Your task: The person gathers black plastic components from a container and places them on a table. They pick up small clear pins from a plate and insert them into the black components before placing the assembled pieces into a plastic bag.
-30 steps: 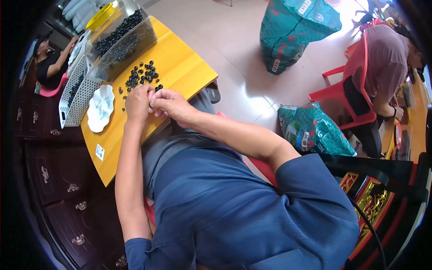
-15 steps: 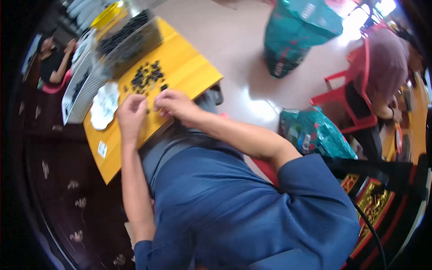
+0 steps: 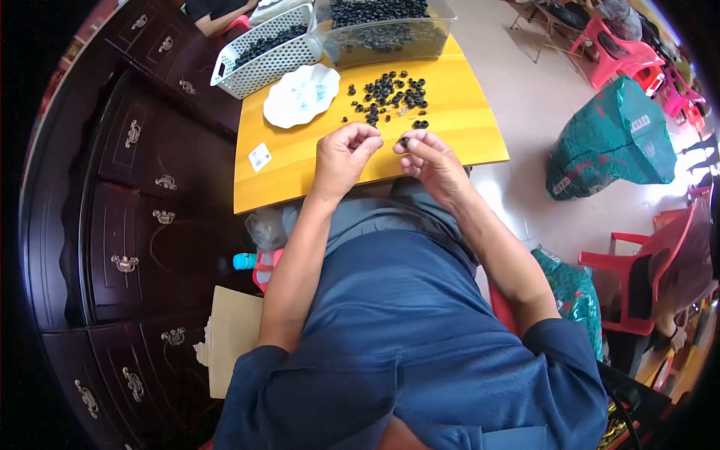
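Over the near edge of a yellow wooden table (image 3: 300, 166), my two hands are raised close together, slightly apart. The thumb and forefinger of my right hand (image 3: 439, 163) pinch a small black ring-like part (image 3: 404, 142). My left hand (image 3: 341, 159) is closed in a pinch too; what lies between its fingertips is too small to make out. Just beyond my fingers is a loose pile of small black round parts (image 3: 388, 91). A white scalloped plate (image 3: 279, 103) with tiny clear or bluish bits on it rests left of the pile.
At the table's far side stand a white perforated basket (image 3: 251, 80) and a clear bin (image 3: 401, 46), both holding black parts. A small white card (image 3: 259, 157) lies at left. Dark drawers (image 3: 124, 225) line the left; a green sack (image 3: 611, 142) and red chair (image 3: 637, 262) are at right.
The whole view has swung, so the table now appears more central and level. My hands have drawn a little apart, and the black part in my right fingers now shows.
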Demonstrator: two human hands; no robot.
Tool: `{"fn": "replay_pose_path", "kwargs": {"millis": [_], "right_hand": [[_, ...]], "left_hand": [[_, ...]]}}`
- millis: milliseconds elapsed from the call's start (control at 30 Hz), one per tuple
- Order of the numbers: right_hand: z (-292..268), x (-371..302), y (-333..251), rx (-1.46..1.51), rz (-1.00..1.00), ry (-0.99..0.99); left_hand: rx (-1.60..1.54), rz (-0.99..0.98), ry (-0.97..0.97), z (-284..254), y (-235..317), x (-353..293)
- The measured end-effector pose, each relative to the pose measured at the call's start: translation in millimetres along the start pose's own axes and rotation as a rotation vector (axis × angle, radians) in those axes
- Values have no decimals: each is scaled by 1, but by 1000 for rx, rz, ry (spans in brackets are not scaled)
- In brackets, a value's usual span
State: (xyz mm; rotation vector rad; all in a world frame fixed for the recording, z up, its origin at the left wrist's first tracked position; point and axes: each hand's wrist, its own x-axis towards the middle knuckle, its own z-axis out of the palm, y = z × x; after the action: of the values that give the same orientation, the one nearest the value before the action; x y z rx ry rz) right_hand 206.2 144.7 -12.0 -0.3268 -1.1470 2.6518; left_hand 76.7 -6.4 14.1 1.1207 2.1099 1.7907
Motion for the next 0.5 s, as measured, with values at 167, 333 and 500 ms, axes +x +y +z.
{"fn": "replay_pose_path", "kwargs": {"millis": [167,333,500], "right_hand": [[-15,9,-4,61,-66,127],[-16,10,-6,63,-66,157],[-14,11,-7,47,-62,191]], "left_hand": [[354,22,-3,-6,-10,1],[522,160,-23,2,-6,25],[720,216,-128,7,-25,53]]}}
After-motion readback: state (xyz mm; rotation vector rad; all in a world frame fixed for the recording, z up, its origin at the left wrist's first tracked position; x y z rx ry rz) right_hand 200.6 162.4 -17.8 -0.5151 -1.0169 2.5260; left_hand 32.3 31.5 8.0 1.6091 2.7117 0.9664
